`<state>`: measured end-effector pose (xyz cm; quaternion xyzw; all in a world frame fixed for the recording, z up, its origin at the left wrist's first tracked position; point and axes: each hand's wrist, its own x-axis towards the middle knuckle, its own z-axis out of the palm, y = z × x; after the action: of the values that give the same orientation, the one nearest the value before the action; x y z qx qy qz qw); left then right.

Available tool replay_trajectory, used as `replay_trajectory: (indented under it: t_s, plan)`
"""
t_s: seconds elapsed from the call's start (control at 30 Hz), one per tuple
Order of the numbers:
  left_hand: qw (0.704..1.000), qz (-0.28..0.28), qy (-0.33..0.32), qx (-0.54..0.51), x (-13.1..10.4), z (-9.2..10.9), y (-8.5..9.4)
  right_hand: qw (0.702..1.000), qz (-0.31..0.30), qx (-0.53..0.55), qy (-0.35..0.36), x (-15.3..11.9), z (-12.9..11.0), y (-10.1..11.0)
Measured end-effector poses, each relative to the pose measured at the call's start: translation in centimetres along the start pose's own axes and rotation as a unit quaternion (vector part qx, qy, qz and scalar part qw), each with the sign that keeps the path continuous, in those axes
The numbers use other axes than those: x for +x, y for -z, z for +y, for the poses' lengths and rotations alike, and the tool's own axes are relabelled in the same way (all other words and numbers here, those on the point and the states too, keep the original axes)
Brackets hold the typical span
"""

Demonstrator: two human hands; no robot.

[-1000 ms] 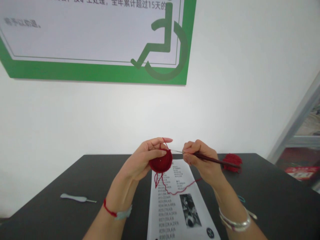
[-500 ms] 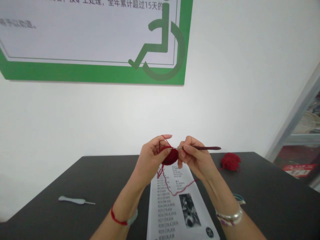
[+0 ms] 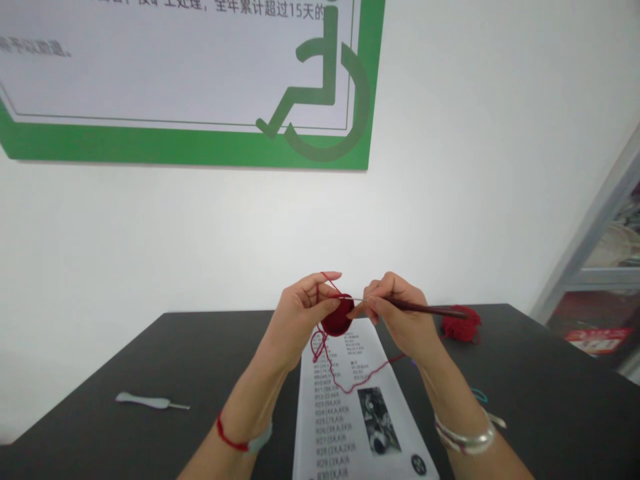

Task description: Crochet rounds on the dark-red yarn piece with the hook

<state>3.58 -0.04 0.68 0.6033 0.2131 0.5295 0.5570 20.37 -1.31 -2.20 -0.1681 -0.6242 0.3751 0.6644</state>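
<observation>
Pinched between the thumb and fingers of my left hand (image 3: 300, 317) is a small round piece of dark red crochet (image 3: 338, 317). A strand of red yarn (image 3: 345, 391) runs over my raised left index finger, and more of it loops down below the piece. My right hand (image 3: 399, 310) grips a crochet hook (image 3: 425, 308) with a dark red handle. The hook's thin metal shaft reaches left to the top edge of the crochet piece, where its tip meets the work near my left thumb. One right fingertip touches the piece's right side.
A printed pattern sheet (image 3: 340, 427) lies on the dark table (image 3: 220, 360) under my hands. A ball of red yarn (image 3: 457, 325) sits at the back right, a grey-white crochet hook (image 3: 153, 401) at the left. Something teal (image 3: 479, 395) lies partly behind my right forearm.
My right hand has shifted slightly right, and the hook handle now slants down to the right, overlapping the yarn ball. The crochet piece has turned a little in my left hand.
</observation>
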Motion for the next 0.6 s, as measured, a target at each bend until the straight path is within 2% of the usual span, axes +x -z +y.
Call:
replay_trajectory:
  t_s: [0.33,0.4,0.5,0.6]
  plan:
    - [0.999,0.034,-0.001,0.017,-0.1,0.4,-0.4,0.989,0.004,-0.137,0.051,-0.8,-0.1,-0.6]
    - [0.999,0.048,-0.006,0.022,-0.2,0.5,-0.6,0.973,0.008,-0.218,0.077,-1.0,-0.4,-1.1]
    - [0.997,0.065,-0.022,0.046,-0.3,0.4,-0.8,0.927,0.01,-0.343,0.149,-1.3,-0.8,-1.9]
    - [0.992,0.089,-0.042,0.079,-0.5,0.1,-0.8,0.884,0.014,-0.413,0.221,-1.5,-0.8,-3.0]
